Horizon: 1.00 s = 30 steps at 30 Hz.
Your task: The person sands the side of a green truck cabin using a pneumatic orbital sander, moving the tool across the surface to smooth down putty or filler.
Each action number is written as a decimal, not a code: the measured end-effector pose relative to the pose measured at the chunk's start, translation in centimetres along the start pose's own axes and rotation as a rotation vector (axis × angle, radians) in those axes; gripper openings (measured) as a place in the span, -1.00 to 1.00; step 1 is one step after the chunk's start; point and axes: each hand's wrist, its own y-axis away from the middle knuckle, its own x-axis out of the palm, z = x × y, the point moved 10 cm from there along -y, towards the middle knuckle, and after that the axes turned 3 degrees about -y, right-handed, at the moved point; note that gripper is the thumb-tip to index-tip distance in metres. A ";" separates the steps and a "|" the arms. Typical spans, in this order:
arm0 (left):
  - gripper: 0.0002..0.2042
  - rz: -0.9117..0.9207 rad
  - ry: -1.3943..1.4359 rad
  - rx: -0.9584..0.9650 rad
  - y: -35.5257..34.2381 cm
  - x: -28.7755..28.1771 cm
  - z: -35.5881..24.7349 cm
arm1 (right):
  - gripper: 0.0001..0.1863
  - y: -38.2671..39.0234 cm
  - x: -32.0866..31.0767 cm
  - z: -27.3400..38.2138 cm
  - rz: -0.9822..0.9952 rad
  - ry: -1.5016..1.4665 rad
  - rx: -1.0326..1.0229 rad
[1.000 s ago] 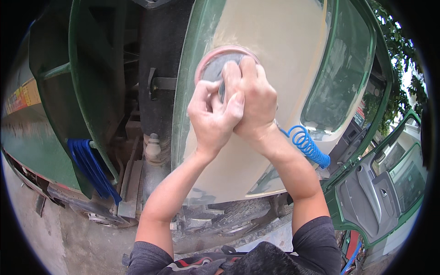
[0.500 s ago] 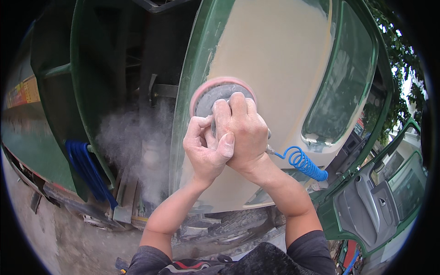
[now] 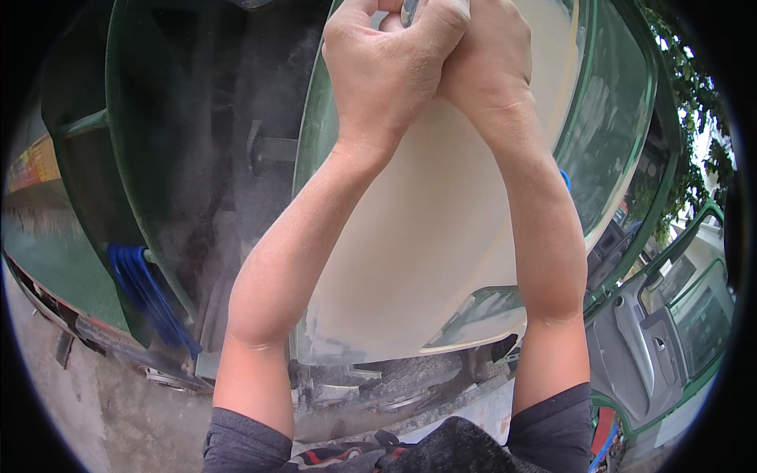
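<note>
Both hands reach far forward to the top edge of the view, close together over a beige, filler-coated panel [image 3: 418,229] of a green vehicle cab. My left hand [image 3: 386,75] has its fingers curled around a disc sander [image 3: 409,13], of which only a small shiny piece shows between the hands. Pressed against it, my right hand [image 3: 490,63] is closed over the same sander, its fingertips cut off by the picture's edge. The sander's disc is out of sight. A bit of blue air hose [image 3: 565,180] peeks out beyond my right forearm.
Left of the panel is a dark gap with hazy dust, then a green vehicle body [image 3: 71,252] with a blue hose bundle [image 3: 150,292] hanging on it. At right are a window [image 3: 611,102] and an opened door [image 3: 654,347]. A tyre [image 3: 394,394] lies below.
Both hands have slid the sander forward and up along the panel, to the top of the view. My arms are stretched out further. The dust cloud at left has thinned and spread.
</note>
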 end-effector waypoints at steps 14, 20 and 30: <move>-0.42 -0.078 -0.066 -0.138 20.9 -9.0 5.8 | -0.80 18.6 4.4 6.2 -0.126 0.148 -0.228; -0.24 -0.246 -0.013 -0.357 35.5 -13.2 9.9 | -0.80 31.8 8.2 7.8 0.027 0.128 -0.249; -0.50 -0.042 -0.010 -0.160 17.7 -7.8 5.2 | -0.79 15.9 3.6 6.0 -0.121 0.092 -0.214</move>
